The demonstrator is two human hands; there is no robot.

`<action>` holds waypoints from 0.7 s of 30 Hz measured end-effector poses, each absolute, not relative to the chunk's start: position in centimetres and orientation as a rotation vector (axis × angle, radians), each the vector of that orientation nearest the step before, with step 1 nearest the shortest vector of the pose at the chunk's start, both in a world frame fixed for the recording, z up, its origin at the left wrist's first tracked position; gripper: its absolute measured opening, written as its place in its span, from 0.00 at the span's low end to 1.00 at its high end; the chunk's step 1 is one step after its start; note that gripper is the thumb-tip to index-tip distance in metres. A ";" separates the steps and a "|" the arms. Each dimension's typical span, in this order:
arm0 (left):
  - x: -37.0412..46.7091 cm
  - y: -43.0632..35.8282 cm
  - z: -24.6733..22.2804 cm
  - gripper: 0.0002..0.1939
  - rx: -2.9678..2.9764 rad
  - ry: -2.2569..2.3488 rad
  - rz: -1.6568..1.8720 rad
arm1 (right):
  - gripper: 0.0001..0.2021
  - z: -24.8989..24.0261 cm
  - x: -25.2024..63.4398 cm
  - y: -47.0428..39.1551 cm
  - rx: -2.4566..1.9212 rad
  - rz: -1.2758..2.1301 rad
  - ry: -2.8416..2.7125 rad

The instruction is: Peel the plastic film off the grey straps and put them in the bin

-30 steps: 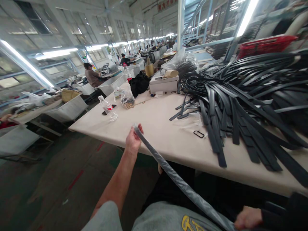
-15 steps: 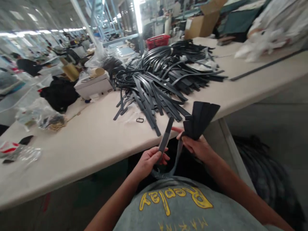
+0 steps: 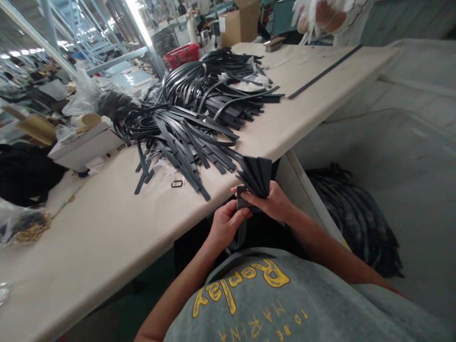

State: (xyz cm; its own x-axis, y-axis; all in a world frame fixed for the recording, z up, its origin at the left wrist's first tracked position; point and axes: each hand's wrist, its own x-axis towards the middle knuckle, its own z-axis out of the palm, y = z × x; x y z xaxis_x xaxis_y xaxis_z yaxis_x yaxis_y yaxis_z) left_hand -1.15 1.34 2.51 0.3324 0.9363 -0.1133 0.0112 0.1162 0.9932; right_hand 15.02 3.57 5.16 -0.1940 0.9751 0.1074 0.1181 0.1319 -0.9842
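Note:
My right hand (image 3: 272, 202) grips a fanned bundle of dark straps (image 3: 258, 173), their flat ends pointing up and away from me. Close against it, my left hand (image 3: 228, 223) is closed on a single dark strap (image 3: 242, 195), whose end stands up between both hands; the right thumb reaches it too. Part of that strap hangs down toward my lap. Just beyond the hands a large heap of dark straps (image 3: 192, 128) spreads over the table (image 3: 142, 237). A small black rectangular ring (image 3: 176, 184) lies beside the heap's near ends.
Behind the heap are a red basket (image 3: 181, 56) and a cardboard box (image 3: 238, 26). On the left stand a white box (image 3: 87, 147) and a black bag (image 3: 28, 171). More dark straps (image 3: 356, 223) hang low on the right. Another person's hand (image 3: 329, 16) shows at the far end.
My hands have come together, and the single strap's end has moved from apart to beside the bundle. The view has swung right, showing another person at the far end.

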 end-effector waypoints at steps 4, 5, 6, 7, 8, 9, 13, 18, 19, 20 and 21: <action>-0.7 1.0 2.1 0.15 1.355 1.039 0.730 | 0.12 5.1 17.0 3.5 -1.182 1.092 -1.376; -0.8 0.8 2.0 0.15 1.415 1.054 0.678 | 0.12 5.0 17.8 3.6 -1.201 1.058 -1.328; -0.9 0.6 1.9 0.14 1.476 1.068 0.627 | 0.13 4.9 18.6 3.6 -1.220 1.019 -1.277; -0.9 0.3 1.8 0.13 1.531 1.081 0.581 | 0.14 4.7 19.4 3.7 -1.239 0.978 -1.229; -0.9 0.0 1.7 0.13 1.571 1.090 0.545 | 0.14 4.5 20.1 3.7 -1.254 0.937 -1.187; -0.9 -0.2 1.5 0.13 1.597 1.097 0.518 | 0.14 4.3 20.8 3.6 -1.262 0.899 -1.152; -0.3 -0.7 0.9 0.14 1.658 1.106 0.462 | 0.14 3.6 22.9 3.3 -1.260 0.869 -1.041; -1.0 0.0 0.2 0.19 1.615 1.131 0.600 | 0.12 5.4 29.8 4.0 -1.172 0.608 -0.679; -1.5 0.1 -0.1 0.21 1.553 1.154 0.631 | 0.11 6.1 32.1 4.1 -1.154 0.522 -0.593; -2.0 0.2 -0.5 0.22 1.478 1.180 0.656 | 0.10 6.8 34.5 4.1 -1.134 0.434 -0.505; -2.5 0.1 -0.9 0.24 1.402 1.202 0.673 | 0.09 7.4 36.8 4.0 -1.121 0.366 -0.433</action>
